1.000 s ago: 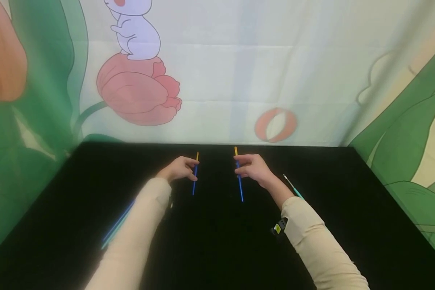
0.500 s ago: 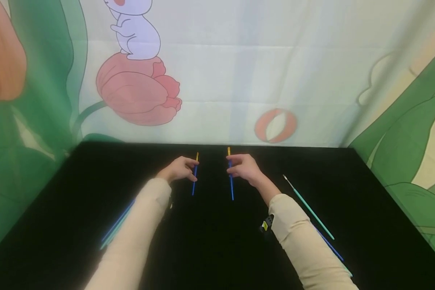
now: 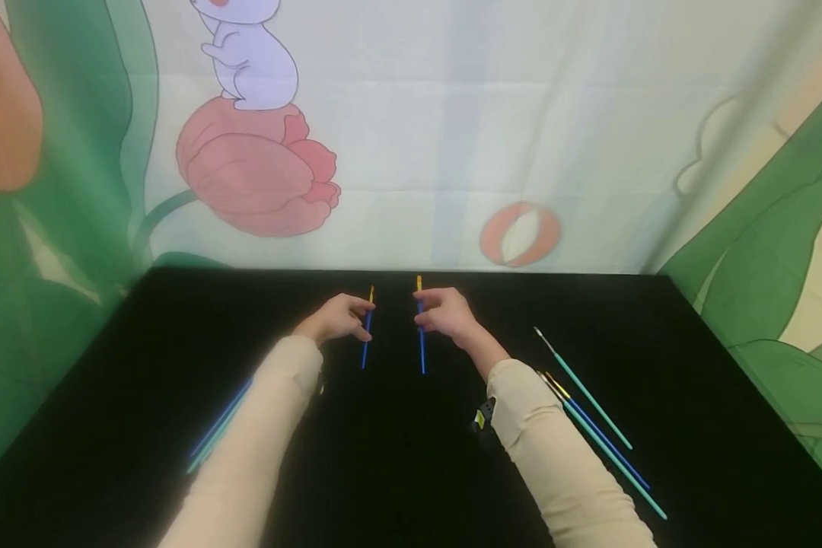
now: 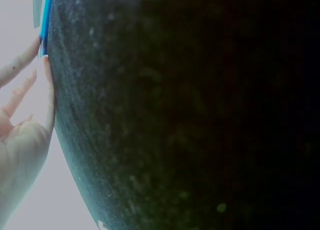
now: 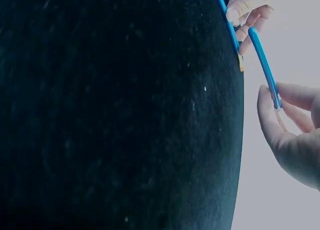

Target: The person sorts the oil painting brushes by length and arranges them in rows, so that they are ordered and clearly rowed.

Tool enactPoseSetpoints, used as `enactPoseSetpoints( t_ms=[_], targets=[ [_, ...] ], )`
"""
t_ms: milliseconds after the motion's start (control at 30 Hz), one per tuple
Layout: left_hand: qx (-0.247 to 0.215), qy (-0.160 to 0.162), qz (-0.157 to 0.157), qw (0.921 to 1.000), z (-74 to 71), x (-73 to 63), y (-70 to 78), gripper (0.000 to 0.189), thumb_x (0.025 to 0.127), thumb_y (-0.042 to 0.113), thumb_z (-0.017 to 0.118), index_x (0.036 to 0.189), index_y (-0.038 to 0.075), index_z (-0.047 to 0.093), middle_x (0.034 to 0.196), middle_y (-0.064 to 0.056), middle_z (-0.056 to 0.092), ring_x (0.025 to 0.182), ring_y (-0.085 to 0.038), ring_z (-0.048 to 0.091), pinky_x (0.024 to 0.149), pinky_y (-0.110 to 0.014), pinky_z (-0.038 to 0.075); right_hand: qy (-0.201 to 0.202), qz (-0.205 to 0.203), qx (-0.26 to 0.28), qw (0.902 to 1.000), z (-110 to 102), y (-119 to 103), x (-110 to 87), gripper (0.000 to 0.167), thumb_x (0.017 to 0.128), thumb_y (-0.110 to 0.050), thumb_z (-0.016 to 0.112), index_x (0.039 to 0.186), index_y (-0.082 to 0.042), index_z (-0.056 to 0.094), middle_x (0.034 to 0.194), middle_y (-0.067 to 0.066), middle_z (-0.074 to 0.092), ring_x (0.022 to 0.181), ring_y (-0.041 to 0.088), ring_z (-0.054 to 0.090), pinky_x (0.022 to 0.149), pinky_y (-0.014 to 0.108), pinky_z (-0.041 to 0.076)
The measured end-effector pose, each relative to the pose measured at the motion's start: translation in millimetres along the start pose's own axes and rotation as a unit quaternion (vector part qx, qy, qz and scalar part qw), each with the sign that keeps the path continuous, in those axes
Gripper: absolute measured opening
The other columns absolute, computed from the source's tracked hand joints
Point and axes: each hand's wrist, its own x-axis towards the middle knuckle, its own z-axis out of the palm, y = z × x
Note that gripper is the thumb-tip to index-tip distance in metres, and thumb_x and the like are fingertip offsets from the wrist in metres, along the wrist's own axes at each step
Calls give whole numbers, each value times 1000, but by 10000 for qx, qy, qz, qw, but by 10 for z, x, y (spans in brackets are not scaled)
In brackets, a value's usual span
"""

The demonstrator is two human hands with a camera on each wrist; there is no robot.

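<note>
Closing the gap with a light pinch

We are holding the right blue brush in our right hand and the left blue brush in our left hand, near the far edge of the black table. Each hand is pinching its handle between thumb and fingers; we cannot tell whether either brush is touching the tabletop. We should be keeping the left one steady as our reference, easing the right one across slowly, matching its lean and not letting the handles knock. Further out, loose brushes are lying beside the left sleeve and the right sleeve. Compared with a second ago, our right hand is sitting closer to the left, which is barely shifting, and more of the right-side brushes are showing.
</note>
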Motion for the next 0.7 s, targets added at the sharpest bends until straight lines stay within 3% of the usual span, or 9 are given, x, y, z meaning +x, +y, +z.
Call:
enactPoseSetpoints(
  t_ms=[267,700],
  targets=[
    [32,50,-90,9999,-29,2,-6,56,78,7,69,130,8,49,130,-17,45,112,-31,48,94,-46,41,30,131,-20,9999,92,-67,63,44,82,4,60,126,-1,52,114,20,53,89,28,63,75,31,54],
    [59,7,-113,9999,23,25,6,58,76,7,70,130,9,49,129,-16,45,111,-31,49,93,-44,43,29,353,233,9991,257,12,109,45,81,7,60,124,1,52,121,22,50,92,30,62,74,30,54]
  ],
)
